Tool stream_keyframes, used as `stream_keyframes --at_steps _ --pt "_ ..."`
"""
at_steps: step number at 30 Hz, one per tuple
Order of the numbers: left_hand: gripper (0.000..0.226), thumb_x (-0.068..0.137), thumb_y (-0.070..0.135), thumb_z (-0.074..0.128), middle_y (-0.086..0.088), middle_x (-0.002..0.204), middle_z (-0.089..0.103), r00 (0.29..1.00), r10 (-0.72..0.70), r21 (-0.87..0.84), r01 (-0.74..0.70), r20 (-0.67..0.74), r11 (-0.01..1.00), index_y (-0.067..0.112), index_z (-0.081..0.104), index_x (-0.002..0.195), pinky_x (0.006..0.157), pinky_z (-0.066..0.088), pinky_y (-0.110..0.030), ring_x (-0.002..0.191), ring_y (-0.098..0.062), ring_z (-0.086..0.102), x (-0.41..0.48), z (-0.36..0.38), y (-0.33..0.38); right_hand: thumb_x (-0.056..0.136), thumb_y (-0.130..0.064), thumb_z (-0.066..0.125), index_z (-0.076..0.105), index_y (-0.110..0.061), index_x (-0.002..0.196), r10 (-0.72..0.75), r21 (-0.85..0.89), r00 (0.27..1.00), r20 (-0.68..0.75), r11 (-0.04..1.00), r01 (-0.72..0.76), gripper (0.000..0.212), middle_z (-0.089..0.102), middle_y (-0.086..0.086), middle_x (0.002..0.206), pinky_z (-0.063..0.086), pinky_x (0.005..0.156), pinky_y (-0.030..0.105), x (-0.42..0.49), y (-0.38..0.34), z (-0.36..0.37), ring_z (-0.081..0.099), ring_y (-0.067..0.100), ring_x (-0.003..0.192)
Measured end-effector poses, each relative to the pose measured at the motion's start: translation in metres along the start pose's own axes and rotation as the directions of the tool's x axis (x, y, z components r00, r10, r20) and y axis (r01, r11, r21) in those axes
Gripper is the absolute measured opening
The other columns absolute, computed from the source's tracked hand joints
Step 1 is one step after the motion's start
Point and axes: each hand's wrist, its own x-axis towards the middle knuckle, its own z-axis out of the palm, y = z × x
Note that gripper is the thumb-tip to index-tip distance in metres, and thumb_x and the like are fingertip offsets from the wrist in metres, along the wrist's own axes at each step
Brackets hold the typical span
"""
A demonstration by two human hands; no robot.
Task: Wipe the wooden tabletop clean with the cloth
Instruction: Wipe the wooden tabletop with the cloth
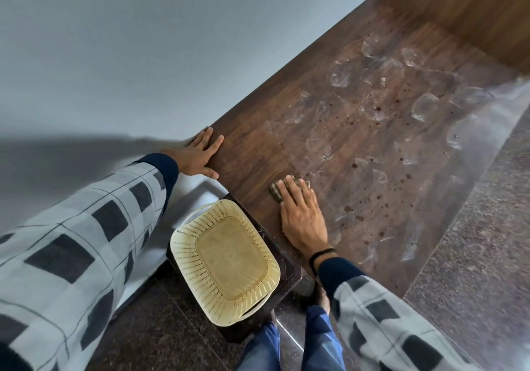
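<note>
Left hand (198, 157): flat on the near-left corner of the counter (252, 147), fingers straight, nothing grasped. We read it as a brace.

Basket (226, 261): cream, slotted, on a dark stand (285, 261) below the counter's edge, between our arms. Out of the wipe path.

Cloth (274, 190): small, dark, striped, lying on the counter near its front edge. It's mostly hidden under our fingers; only its left edge and far tip show.

Right hand (301, 217): palm down, fingers straight on top of the cloth, pressing it flat rather than curled round it.

Handling, our call: the cloth looks light, soft and limp, with no stiffness. Pushed from its back edge, it would likely bunch or slide out. Best hold is the one we have: fingertips spread over the leading half, palm weight behind, so the whole patch drags with the hand. The counter looks smooth, so the cloth should glide, and grip has to come from downward pressure.

Right of the hand: pale rings (341, 77) and brown spots (348, 208) cover most of the counter. They look dried on, so we expect firm, repeated passes. Most of the wiping is not yet done.
</note>
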Motion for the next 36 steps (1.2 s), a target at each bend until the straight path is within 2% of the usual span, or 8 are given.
stream_keyframes --at_steps 5,12,19,24,25,29,33,36 --pt "0.116 0.088 0.065 0.059 -0.013 0.156 -0.041 0.999 -0.040 0.030 0.040 0.023 0.999 0.025 -0.029 0.152 0.123 -0.002 -0.053 0.145 -0.025 -0.035 -0.006 -0.005 0.007 0.109 -0.030 0.030 0.026 -0.026 0.159 -0.166 -0.044 0.986 0.034 0.985 0.167 0.050 0.023 -0.002 0.166 -0.003 0.126 0.037 -0.021 -0.009 0.005 0.010 0.023 0.155" --pt "0.123 0.080 0.073 0.062 -0.002 0.155 -0.043 0.998 0.051 -0.053 -0.052 -0.024 0.997 0.030 -0.027 0.154 0.116 0.007 -0.066 0.146 -0.029 -0.031 -0.024 -0.016 0.082 0.108 -0.031 0.029 0.028 -0.025 0.158 -0.144 -0.043 0.989 0.042 0.988 0.146 0.050 0.025 -0.002 0.165 -0.009 0.125 0.034 -0.022 -0.010 0.002 0.012 0.021 0.155" --pt "0.136 0.070 0.071 0.074 0.001 0.152 -0.047 0.999 0.032 -0.043 -0.030 0.042 0.999 0.034 -0.029 0.152 0.119 0.010 -0.065 0.145 -0.033 -0.033 -0.013 0.009 0.100 0.108 -0.033 0.028 0.028 -0.025 0.158 -0.129 0.002 0.991 0.035 0.992 0.129 0.051 0.026 -0.002 0.165 0.011 0.126 0.042 -0.026 -0.009 0.004 0.012 0.021 0.155" --pt "0.136 0.073 0.067 0.075 -0.001 0.151 -0.049 0.998 0.025 -0.028 -0.024 0.052 0.999 0.033 -0.030 0.151 0.120 0.006 -0.063 0.144 -0.036 -0.034 -0.011 0.011 0.101 0.108 -0.032 0.032 0.027 -0.026 0.158 -0.403 -0.088 0.909 0.102 0.907 0.412 0.051 0.026 -0.004 0.165 0.017 0.125 0.042 -0.041 0.036 -0.006 0.018 0.021 0.154" --pt "0.136 0.073 0.066 0.075 -0.002 0.151 -0.049 0.998 0.024 -0.031 -0.022 0.059 0.999 0.031 -0.031 0.151 0.120 0.004 -0.062 0.144 -0.036 -0.035 -0.010 0.010 0.101 0.108 -0.031 0.033 0.027 -0.026 0.158 -0.376 -0.097 0.922 0.087 0.918 0.384 0.051 0.026 -0.003 0.165 0.018 0.125 0.044 -0.034 0.043 -0.009 0.018 0.021 0.154" --pt "0.136 0.076 0.063 0.074 -0.007 0.149 -0.051 0.996 0.003 -0.007 -0.003 0.091 1.000 0.027 -0.034 0.150 0.119 0.000 -0.059 0.142 -0.039 -0.036 -0.008 0.007 0.105 0.106 -0.027 0.035 0.027 -0.024 0.158 0.057 0.022 0.997 -0.044 0.998 -0.056 0.052 0.026 0.001 0.165 0.018 0.125 0.047 -0.027 0.010 -0.005 0.016 0.027 0.154" --pt "0.134 0.078 0.063 0.074 -0.009 0.150 -0.049 0.995 0.002 -0.001 -0.002 0.097 1.000 0.025 -0.032 0.151 0.119 0.000 -0.059 0.142 -0.040 -0.035 -0.012 0.004 0.108 0.106 -0.028 0.037 0.032 -0.024 0.157 -0.376 -0.047 0.926 0.040 0.925 0.377 0.052 0.029 -0.001 0.164 0.018 0.125 0.042 -0.064 0.024 0.001 0.021 0.023 0.153" --pt "0.134 0.076 0.065 0.073 -0.008 0.153 -0.046 0.997 0.013 0.004 -0.013 0.074 1.000 0.026 -0.030 0.153 0.119 0.002 -0.059 0.144 -0.039 -0.033 -0.014 0.004 0.108 0.107 -0.028 0.032 0.025 -0.025 0.159 -0.365 -0.097 0.929 0.060 0.924 0.369 0.052 0.024 -0.003 0.165 0.013 0.126 0.040 -0.062 0.058 -0.015 0.016 0.020 0.154"
